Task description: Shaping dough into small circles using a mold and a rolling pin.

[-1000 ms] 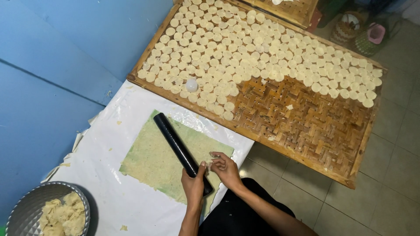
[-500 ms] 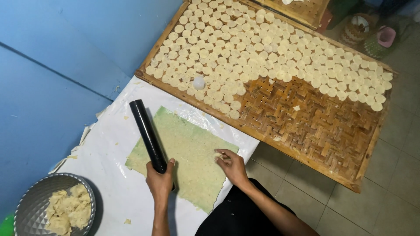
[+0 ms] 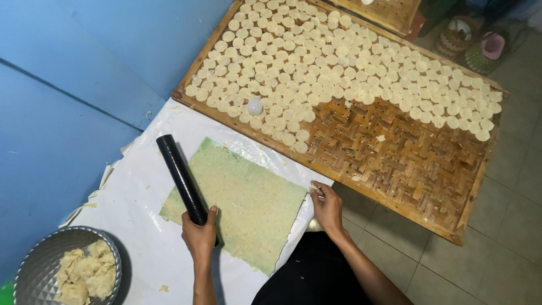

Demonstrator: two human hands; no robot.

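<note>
1. Low in the frame, the left hand (image 3: pixel 199 236) is wrapped around the near end of a black roller (image 3: pixel 182 178), which lies slanted across the left edge of a thin greenish dough sheet (image 3: pixel 243 202).
2. The right hand (image 3: pixel 326 206), fingers pinched on a small scrap, rests at the sheet's right corner. The step looks like rolling the sheet flat; the next pass would call for an even push with that corner held down.
3. The sheet lies on white plastic (image 3: pixel 135 197); a metal bowl (image 3: pixel 34 254) of dough lumps sits at lower left.
4. Beyond, a woven tray (image 3: pixel 406 169) holds rows of pale discs (image 3: pixel 316 62), its right part bare.
5. Blue wall at left, tiled floor at right.
</note>
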